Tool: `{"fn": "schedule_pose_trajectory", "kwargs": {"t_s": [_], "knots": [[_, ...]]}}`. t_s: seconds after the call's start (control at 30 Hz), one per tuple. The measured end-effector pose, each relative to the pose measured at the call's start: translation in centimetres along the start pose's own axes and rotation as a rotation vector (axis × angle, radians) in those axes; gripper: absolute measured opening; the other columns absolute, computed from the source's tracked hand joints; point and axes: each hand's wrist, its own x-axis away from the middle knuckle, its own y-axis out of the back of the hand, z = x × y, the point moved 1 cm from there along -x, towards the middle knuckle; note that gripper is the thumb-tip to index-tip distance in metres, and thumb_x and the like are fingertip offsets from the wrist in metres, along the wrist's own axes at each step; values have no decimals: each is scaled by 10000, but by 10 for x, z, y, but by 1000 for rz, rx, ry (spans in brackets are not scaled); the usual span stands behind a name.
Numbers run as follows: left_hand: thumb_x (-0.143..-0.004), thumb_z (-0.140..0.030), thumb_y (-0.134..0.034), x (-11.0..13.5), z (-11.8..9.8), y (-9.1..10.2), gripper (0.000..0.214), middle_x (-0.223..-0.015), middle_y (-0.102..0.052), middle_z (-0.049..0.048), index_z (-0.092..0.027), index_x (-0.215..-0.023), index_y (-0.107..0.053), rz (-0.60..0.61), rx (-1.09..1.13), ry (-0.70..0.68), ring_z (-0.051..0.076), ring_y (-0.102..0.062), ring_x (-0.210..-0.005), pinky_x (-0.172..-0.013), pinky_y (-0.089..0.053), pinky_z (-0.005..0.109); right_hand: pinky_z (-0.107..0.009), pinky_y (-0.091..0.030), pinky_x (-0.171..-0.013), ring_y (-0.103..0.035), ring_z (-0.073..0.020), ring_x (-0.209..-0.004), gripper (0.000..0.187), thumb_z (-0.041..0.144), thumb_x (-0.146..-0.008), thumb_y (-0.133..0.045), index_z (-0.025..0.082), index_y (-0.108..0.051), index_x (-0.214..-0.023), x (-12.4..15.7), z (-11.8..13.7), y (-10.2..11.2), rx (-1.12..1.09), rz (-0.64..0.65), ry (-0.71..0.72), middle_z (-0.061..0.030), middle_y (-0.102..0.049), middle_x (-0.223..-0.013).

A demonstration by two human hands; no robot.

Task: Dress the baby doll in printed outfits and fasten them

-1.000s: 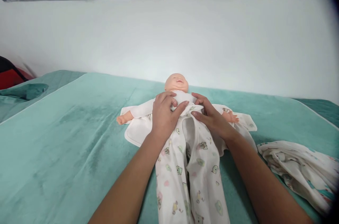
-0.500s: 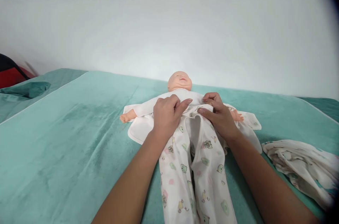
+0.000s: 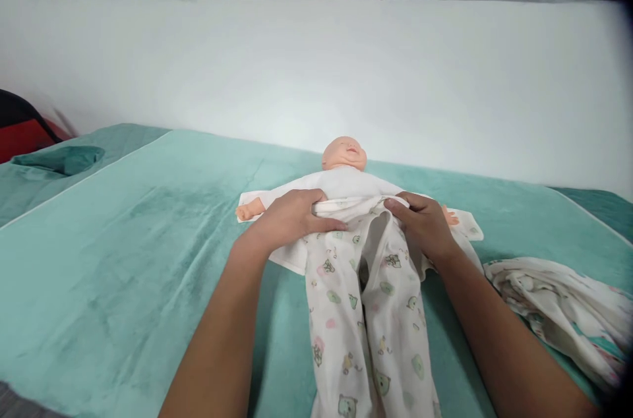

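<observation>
A baby doll (image 3: 345,153) lies on its back, head toward the wall and arms spread, in a white top (image 3: 341,182). White baby pants (image 3: 366,312) printed with small green and pink animals cover its lower body, with an opening at the crotch. My left hand (image 3: 297,217) grips the waistband on the left side, thumb in front and fingers behind. On the right side, my right hand (image 3: 420,220) pinches the same waistband between thumb and fingers. A white garment is spread out beneath the doll's arms. The doll's legs are hidden inside the pants.
A green sheet (image 3: 123,273) covers the bed, with a few creases on the left. Crumpled white patterned cloth (image 3: 558,306) lies at the right. A red and black object (image 3: 24,134) stands at the far left, and a white wall (image 3: 316,68) rises behind.
My left hand has moved left and turned, now gripping the waistband at its side. The waistband is stretched wider and lies flatter. My right hand has shifted slightly right and down.
</observation>
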Motion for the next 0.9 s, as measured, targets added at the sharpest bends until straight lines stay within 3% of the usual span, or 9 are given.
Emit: {"fn": "schedule_pose_trajectory", "kwargs": {"t_s": [0.1, 0.23, 0.4, 0.53, 0.63, 0.7, 0.8, 0.9], "knots": [[-717, -594, -738, 13, 9, -3, 397, -847, -643, -13, -247, -859, -607, 16, -18, 4, 197, -558, -752, -595, -344, 285, -274, -386, -658, -498, -149, -711, 331, 495, -805, -708, 189, -629, -709, 9, -5, 5, -19, 8, 15, 17, -573, -728], [-797, -565, -686, 32, 19, -26, 363, -952, -630, 14, -228, -863, -570, -200, -42, -35, 221, -568, -901, -724, -394, 307, -286, -417, -736, -552, -181, -834, 303, 491, -826, -687, 191, -648, -813, 29, -9, 14, -9, 107, 45, -3, -624, -859], [-909, -379, -562, 49, 24, -58, 223, -834, -617, 30, -210, -766, -539, -395, -220, -96, 211, -566, -842, -754, -377, 328, -278, -333, -594, -411, -145, -656, 430, 560, -894, -572, 201, -493, -670, 54, -3, 12, 77, 200, 2, 29, -468, -661], [-882, -340, -555, 50, 21, -66, 174, -730, -599, 9, -212, -764, -553, -485, -203, 36, 199, -555, -756, -722, -357, 321, -277, -364, -620, -406, -151, -685, 394, 575, -899, -557, 216, -490, -752, 65, 1, 8, 35, 180, 13, 34, -442, -710], [-883, -382, -552, 52, 19, -60, 204, -757, -588, -12, -207, -778, -542, -410, 89, 109, 170, -536, -744, -704, -367, 291, -300, -444, -714, -494, -183, -805, 371, 558, -846, -635, 218, -560, -974, 74, 2, 12, -4, 287, 20, 4, -541, -867], [-878, -444, -569, 56, 17, -54, 252, -790, -559, -21, -204, -811, -535, -274, 299, 101, 154, -514, -754, -703, -380, 270, -317, -470, -765, -532, -207, -883, 447, 544, -797, -696, 212, -568, -1067, 81, 2, 16, -13, 365, -6, -19, -583, -950], [-801, -490, -677, 62, 16, -45, 336, -864, -522, -27, -210, -922, -538, -66, 471, 86, 141, -483, -772, -687, -384, 247, -315, -478, -745, -559, -217, -870, 443, 515, -745, -748, 212, -601, -1033, 89, 6, 21, -20, 404, -87, -15, -620, -919], [-724, -436, -759, 62, 15, -42, 372, -890, -485, -29, -212, -877, -504, -40, 470, 85, 135, -452, -783, -679, -372, 236, -304, -461, -678, -564, -217, -795, 335, 470, -731, -749, 210, -636, -911, 89, 13, 19, -5, 389, -112, -7, -631, -817]]}}
